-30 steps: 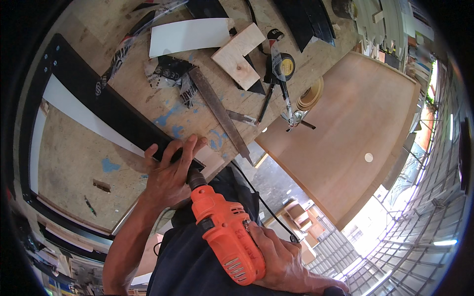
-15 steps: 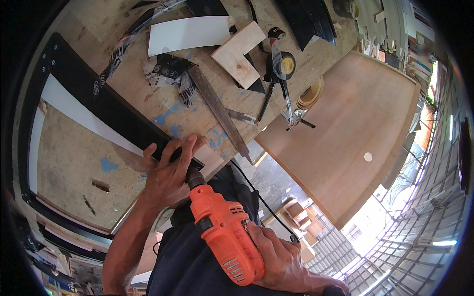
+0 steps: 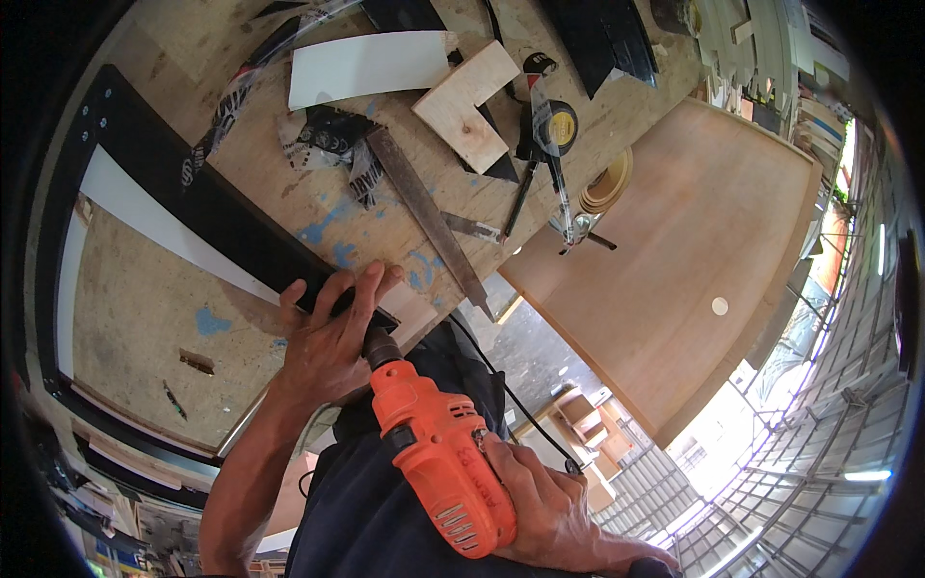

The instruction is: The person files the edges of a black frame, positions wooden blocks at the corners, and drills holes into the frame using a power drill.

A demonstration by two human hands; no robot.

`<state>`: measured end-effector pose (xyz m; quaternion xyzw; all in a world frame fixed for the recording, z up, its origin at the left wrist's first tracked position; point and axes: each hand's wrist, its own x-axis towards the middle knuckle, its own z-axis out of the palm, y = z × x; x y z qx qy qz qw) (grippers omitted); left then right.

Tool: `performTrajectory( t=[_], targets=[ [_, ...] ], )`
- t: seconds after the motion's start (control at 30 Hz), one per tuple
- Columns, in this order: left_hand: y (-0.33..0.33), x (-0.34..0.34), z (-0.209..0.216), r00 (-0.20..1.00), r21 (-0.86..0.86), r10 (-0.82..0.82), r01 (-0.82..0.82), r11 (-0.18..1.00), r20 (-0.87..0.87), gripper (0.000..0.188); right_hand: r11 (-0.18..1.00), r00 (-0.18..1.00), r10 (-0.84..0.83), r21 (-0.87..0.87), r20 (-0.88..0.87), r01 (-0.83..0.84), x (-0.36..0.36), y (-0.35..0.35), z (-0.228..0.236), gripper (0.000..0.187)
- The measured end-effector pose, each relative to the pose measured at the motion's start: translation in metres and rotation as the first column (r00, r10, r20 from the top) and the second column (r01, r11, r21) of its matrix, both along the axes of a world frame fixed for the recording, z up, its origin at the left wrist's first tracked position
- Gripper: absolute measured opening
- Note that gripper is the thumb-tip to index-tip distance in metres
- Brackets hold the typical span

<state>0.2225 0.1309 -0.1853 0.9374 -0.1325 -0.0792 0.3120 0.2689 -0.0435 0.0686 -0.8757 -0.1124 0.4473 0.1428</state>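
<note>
Fingers point(image 3: 361, 289) of the left hand point(image 3: 323, 347) curl over the black frame strip point(image 3: 183, 197) at the bench point(image 3: 145, 328) near edge, beside the chuck; the right hand point(image 3: 540, 506) wraps closed around the orange drill point(image 3: 438, 453). Compared with a second earlier, nothing has visibly shifted: drill and both hands hold the same pose. A metal file point(image 3: 429, 222) lies beyond.

Wooden L-block point(image 3: 469, 104) lying near white sheet point(image 3: 371, 65); metal file point(image 3: 429, 220) slanting across bench; tape measure point(image 3: 556, 125) sitting beside pliers point(image 3: 570, 214); tape roll point(image 3: 607, 183) resting at edge.
</note>
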Motion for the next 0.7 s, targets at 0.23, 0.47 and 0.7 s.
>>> performTrajectory(
  t=[0.23,0.47,0.7],
  targets=[
    [-0.0022,0.0004,0.0003,0.997,-0.056,0.073,-0.071,0.996,0.039,0.089,1.000,1.000,0.005,0.025,-0.010,-0.005,0.0021,-0.0014,0.0016,0.079],
    [-0.0001,-0.0012,0.0010,0.999,-0.035,0.034,-0.033,0.999,0.006,0.098,1.000,1.000,0.005,0.013,-0.018,-0.005,0.0005,-0.0020,0.0016,0.082],
    [-0.0015,-0.0001,0.0024,0.997,-0.083,0.077,-0.076,0.994,0.013,0.090,0.999,0.999,0.031,0.025,-0.022,-0.031,-0.0008,-0.0064,0.0006,0.087]
  ],
)
